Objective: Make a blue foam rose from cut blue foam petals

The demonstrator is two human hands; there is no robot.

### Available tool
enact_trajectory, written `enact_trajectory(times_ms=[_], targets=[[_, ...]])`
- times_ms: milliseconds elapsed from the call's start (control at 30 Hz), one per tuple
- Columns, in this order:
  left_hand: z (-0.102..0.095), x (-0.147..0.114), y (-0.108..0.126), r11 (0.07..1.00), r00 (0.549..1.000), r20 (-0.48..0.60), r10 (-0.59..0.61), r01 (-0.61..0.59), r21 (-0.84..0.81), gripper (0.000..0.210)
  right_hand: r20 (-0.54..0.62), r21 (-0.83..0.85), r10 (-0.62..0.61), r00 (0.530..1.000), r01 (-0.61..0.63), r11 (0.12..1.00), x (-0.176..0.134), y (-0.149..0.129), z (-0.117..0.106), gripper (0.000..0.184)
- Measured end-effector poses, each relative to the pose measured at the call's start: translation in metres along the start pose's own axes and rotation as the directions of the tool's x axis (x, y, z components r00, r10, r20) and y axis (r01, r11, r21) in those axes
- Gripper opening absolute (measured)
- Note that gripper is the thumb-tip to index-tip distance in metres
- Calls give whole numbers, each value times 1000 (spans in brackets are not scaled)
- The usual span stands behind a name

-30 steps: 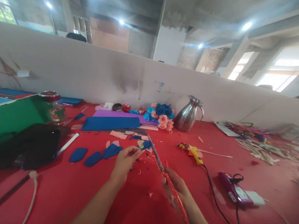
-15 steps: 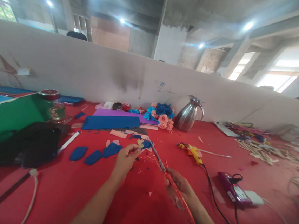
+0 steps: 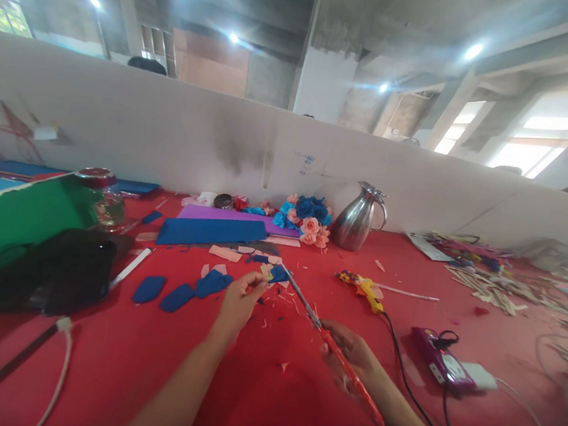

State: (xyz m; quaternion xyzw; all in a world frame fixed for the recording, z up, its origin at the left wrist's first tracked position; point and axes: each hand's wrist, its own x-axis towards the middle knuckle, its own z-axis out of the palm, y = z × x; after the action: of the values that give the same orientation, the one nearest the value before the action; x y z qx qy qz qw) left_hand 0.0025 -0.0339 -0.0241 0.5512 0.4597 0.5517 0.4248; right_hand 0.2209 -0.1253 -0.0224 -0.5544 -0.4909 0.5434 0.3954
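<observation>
My left hand (image 3: 239, 302) pinches a small piece of blue paper (image 3: 279, 275) between thumb and fingers above the red tabletop. My right hand (image 3: 353, 355) is wrapped round the red handles of a pair of scissors (image 3: 302, 297). Their long metal blades point away to the upper left, with the tips at the right edge of the blue piece. Whether the blades touch it I cannot tell. Beside my left hand lie several cut blue paper pieces (image 3: 149, 289), and tiny scraps are scattered around the blades.
A blue sheet (image 3: 212, 233) and paper flowers (image 3: 308, 219) lie behind my hands, near a steel jug (image 3: 354, 220). To the right are a yellow glue gun (image 3: 369, 295) with a black cord and a purple power strip (image 3: 443, 362). A glass jar (image 3: 108, 206) and black phone-like object (image 3: 79, 277) stand left.
My right hand and the scissor handles have shifted slightly right and down. The blade tips stay by the blue piece, and my left hand is nearly still.
</observation>
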Motion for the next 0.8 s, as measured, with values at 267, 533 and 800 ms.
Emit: enact_trajectory(times_ms=[267, 533, 800], targets=[[2, 0, -1, 999, 1000, 30, 0, 1, -32, 17, 55, -98, -11, 998, 16, 995, -11, -19, -17, 56], [2, 2, -5, 999, 997, 80, 11, -8, -32, 18, 93, -266, 38, 995, -12, 964, -20, -40, -26, 54], [0, 3, -7, 1000, 997, 69, 21, -20, -6, 18, 92, -291, 38, 995, -10, 957, -19, -36, -40, 56]])
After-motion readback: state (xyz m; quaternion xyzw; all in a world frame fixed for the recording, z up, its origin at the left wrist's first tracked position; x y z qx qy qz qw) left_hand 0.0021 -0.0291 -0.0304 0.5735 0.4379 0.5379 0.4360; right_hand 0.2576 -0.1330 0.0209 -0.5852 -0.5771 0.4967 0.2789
